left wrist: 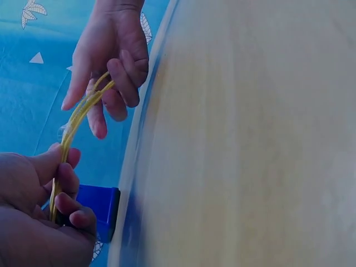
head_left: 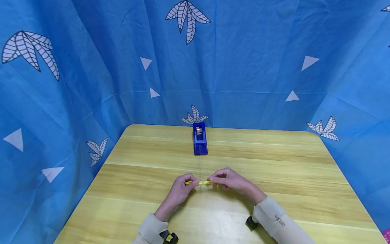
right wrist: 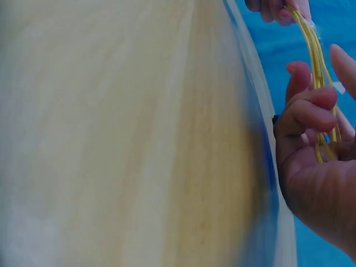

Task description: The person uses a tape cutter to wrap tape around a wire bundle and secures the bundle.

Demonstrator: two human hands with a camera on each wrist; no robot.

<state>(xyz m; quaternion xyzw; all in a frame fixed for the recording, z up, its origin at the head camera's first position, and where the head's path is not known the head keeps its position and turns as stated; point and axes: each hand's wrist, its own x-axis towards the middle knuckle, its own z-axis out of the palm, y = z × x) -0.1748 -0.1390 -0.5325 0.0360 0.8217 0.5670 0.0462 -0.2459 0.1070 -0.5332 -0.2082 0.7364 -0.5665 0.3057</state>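
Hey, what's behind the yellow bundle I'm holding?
Beyond the yellow bundle, the wooden tabletop bears a blue tape dispenser; then a blue curtain hangs. What the curtain covers cannot be seen.

- Cord bundle (left wrist: 79, 113): yellow.
- Wrap (left wrist: 63, 132) on the cord bundle: clear, with whitish highlights.
- Tape dispenser (head_left: 200, 149): deep blue.
- Tape roll (head_left: 198, 131) in the dispenser: pinkish brown.
- Tabletop (head_left: 274, 152): pale yellow-tan, with streaked wood grain in darker brown.
- Curtain (head_left: 259, 44): bright blue; printed with white leaf clusters, outlined and veined in black, and plain whitish triangles.
- Left sleeve (head_left: 150, 229): pale greyish beige.
- Right sleeve (head_left: 289, 226): same pale shade, marked with dark lettering.
- Left wrist device (head_left: 174, 238): black, with a yellow patch.
- Right wrist device (head_left: 251, 223): black.
- Object (head_left: 387, 234) at the right edge: bright pink.
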